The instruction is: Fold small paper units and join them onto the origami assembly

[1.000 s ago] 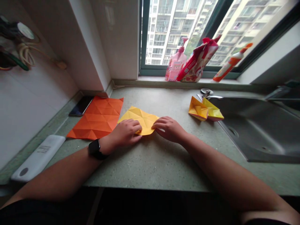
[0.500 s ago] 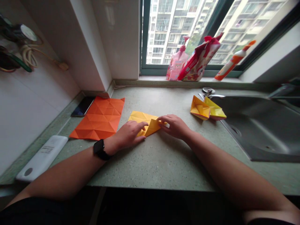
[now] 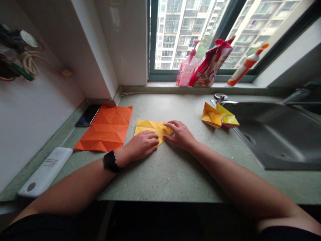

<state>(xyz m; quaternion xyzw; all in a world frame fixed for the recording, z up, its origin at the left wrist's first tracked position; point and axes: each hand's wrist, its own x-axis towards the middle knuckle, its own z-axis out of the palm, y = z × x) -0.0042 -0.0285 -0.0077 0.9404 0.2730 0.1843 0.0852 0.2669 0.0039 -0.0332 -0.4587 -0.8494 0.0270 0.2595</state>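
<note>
A creased sheet of yellow origami paper (image 3: 146, 125) lies on the counter under both hands, its near right corner folded in at a slant. Across its near left part rests my left hand (image 3: 142, 144), laid flat with the fingers stretched over the paper. My right hand (image 3: 181, 134) touches the paper's right side, thumb and fingers apart, fingertips on the surface. Left of the hands lies an orange sheet of paper (image 3: 107, 129), unfolded and full of crease lines. Part of the yellow sheet is hidden beneath the left hand.
Two folded paper pieces, one orange-yellow (image 3: 212, 115) and one yellow (image 3: 229, 117), stand beside the steel sink (image 3: 283, 134). A phone (image 3: 87, 115) and a white power bank (image 3: 46, 172) lie at left. A pink bottle (image 3: 187, 70), a red bag (image 3: 212, 63) and an orange-white bottle (image 3: 247, 67) line the sill.
The raised yellow flap at the right has gone down flat onto the sheet. My left hand has flattened over the paper, and my right hand's fingers have moved slightly left.
</note>
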